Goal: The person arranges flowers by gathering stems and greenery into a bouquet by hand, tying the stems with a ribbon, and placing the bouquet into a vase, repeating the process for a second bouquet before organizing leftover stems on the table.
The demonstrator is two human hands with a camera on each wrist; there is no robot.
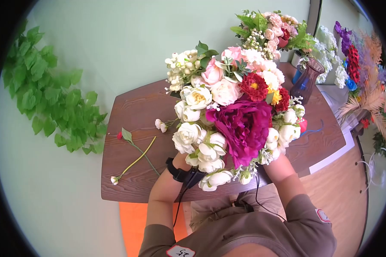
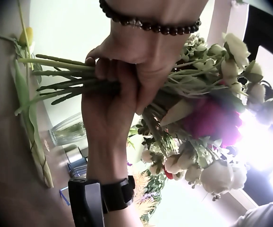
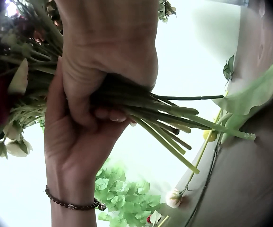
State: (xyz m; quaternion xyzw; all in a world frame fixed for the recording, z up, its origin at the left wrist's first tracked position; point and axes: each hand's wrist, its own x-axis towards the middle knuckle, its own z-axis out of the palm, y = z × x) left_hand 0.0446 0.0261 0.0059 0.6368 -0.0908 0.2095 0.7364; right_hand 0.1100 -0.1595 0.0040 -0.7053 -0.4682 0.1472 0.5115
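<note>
A large bouquet [image 1: 197, 135] of white, pink and red flowers with one big magenta bloom [image 1: 242, 128] hides the hands in the head view. Both hands grip its bundled stems [image 2: 70, 85]. My left hand [image 2: 143, 54], with a beaded bracelet at its wrist, wraps the bundle from one side in the left wrist view. My right hand [image 3: 110, 52] curls round the same stems, its fingers against the left hand [image 3: 80, 146]. Cut stem ends [image 3: 174, 137] stick out past the hands, and the blooms spread on the other side.
Loose stems [image 1: 137, 158] with small blooms lie on the wooden table's [image 1: 128, 111] left part. A purple glass vase [image 1: 306, 79] stands at the back right, near another flower arrangement [image 1: 276, 32]. More flowers [image 1: 356, 64] fill the far right. Green leaves [image 1: 38, 73] hang on the left wall.
</note>
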